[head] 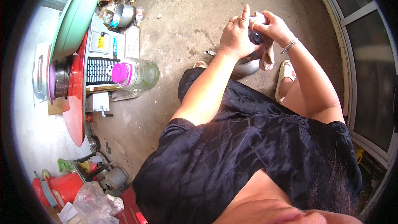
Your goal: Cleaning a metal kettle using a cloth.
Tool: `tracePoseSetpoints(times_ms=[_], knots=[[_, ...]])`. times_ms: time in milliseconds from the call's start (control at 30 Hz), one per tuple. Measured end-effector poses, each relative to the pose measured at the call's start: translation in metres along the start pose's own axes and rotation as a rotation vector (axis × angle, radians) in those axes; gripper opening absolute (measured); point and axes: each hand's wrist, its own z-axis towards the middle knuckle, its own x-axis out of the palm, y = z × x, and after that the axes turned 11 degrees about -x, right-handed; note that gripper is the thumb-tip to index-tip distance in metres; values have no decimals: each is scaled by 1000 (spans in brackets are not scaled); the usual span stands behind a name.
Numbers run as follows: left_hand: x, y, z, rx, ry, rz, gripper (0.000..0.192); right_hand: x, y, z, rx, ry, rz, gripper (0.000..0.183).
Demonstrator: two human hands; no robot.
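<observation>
In front of my lap, my left hand (234, 35) grips an object with a glossy black round knob (256, 38), possibly a lid. Its index finger points up, and most of the object is hidden behind the hands. My right hand (276, 29), with a bracelet at the wrist, pinches a pale, stained cloth (267, 57) against the same object. Part of the cloth bunches up between the two hands, and an end hangs down. Under them, a rounded metal pot (247, 68) is on the floor between my feet, partly covered.
To the left is a clear plastic jar (143, 73) with a pink lid, beside a red board (77, 99) and a green basin (74, 21). A metal pot (123, 15) lies farther off. Glass-paned doors (367, 65) border the right. Small metal parts (210, 53) lie on the concrete floor.
</observation>
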Motion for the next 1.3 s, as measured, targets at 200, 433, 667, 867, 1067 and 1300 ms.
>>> tracePoseSetpoints(times_ms=[200, 433, 667, 867, 1067, 1300], knots=[[2, 0, -2, -72, 83, -29, 125, 1, 14, -1, 16, -22, -110, 49], [-4, 7, 2, -77, 19, -63, 130, 0, 4, -7, -32, -40, 291, 47], [2, 15, 6, -96, -66, -156, 132, 0, 11, -21, -19, -77, 886, 56], [-2, 12, 10, -135, -86, -164, 133, 10, -10, -22, -38, -66, 818, 52], [-8, 7, 8, -68, -123, -94, 128, 14, -9, -16, -41, -138, 705, 45], [-6, -2, 2, 50, -145, 40, 118, 9, -19, -5, 91, -146, 466, 50]])
